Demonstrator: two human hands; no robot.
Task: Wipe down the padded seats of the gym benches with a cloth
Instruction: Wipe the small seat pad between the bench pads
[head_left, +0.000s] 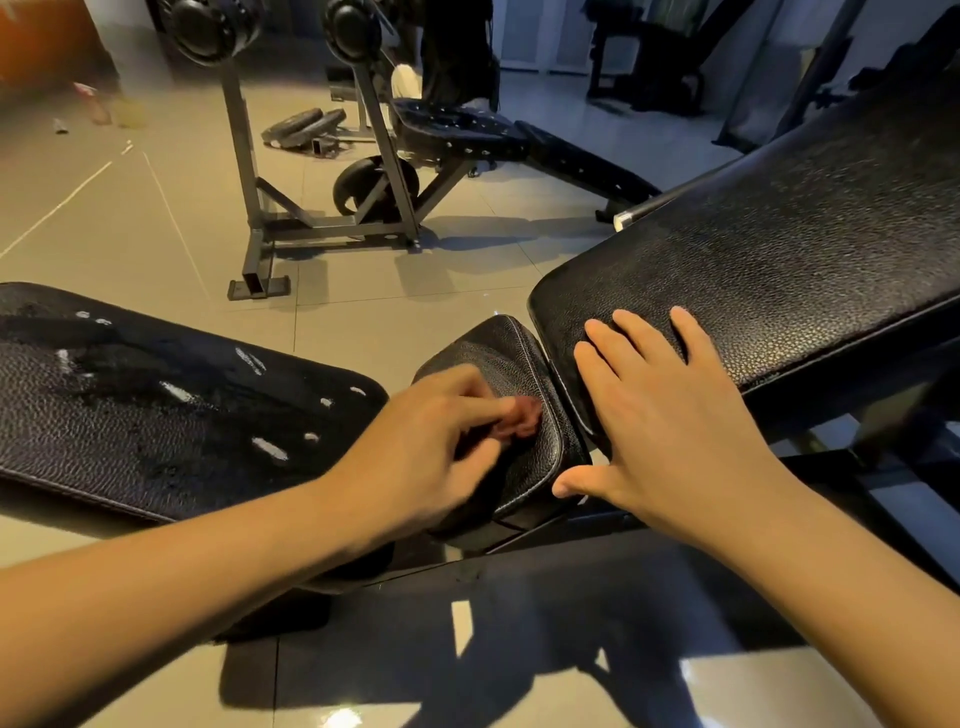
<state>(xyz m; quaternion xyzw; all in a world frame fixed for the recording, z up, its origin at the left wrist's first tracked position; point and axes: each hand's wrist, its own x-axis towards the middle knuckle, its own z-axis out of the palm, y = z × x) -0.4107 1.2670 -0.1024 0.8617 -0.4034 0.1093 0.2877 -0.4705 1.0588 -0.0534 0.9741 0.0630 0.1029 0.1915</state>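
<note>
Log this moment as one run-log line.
left hand pinches reddish cloth on small seat pad | right hand flat on inclined back pad | stage: wiping

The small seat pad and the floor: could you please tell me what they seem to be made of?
The small seat pad looks like black faux or real leather: pebbled grain, stitched edge. The floor looks like glossy tile: grout lines, reflections.

The left hand (426, 447) pinches a small reddish cloth (519, 422) on the small black seat pad (511, 358); the right hand (670, 415) rests flat on the inclined backrest (779, 249).
</note>
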